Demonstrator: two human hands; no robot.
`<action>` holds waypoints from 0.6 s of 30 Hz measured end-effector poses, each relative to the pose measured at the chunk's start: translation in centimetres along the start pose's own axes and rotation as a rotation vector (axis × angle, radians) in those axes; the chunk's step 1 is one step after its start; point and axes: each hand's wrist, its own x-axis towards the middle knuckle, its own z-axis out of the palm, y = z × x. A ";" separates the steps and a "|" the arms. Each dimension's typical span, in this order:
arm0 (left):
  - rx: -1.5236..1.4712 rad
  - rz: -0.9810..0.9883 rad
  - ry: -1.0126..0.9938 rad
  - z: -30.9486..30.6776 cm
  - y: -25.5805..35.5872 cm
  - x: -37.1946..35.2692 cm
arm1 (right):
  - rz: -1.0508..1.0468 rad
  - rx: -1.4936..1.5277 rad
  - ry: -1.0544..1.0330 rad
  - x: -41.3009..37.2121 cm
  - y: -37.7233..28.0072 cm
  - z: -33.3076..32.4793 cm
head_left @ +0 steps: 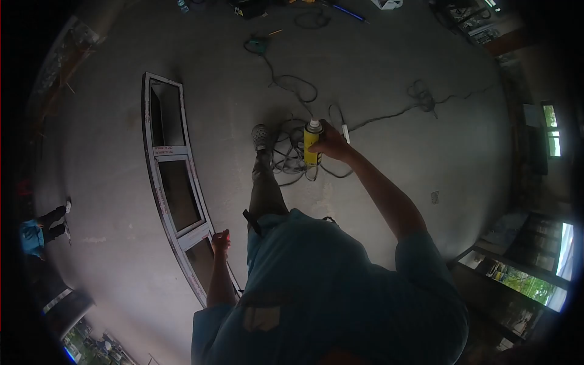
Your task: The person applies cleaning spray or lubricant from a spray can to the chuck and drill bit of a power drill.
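My right hand (332,143) is wrapped around a yellow spray can (312,146) with a pale top, held upright in front of my body. My left hand (220,241) is closed, and a bit of a small red object (228,239) shows at its fingers; its kind is too small to make out. Beside that hand is a long window frame (172,155) with dark panes and strips of printed protective film. The lower end of the frame is partly hidden behind my left arm.
A tangled cable (285,152) lies on the grey floor by my foot (260,137), with more cord running to the right. A green tool (258,45) and a blue bar (350,13) are farther off. Another person (36,234) is at the left edge.
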 end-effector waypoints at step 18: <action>0.025 0.570 0.065 21.3 76.7 31.7 | 0.347 0.467 0.585 50.4 -5.5 -34.5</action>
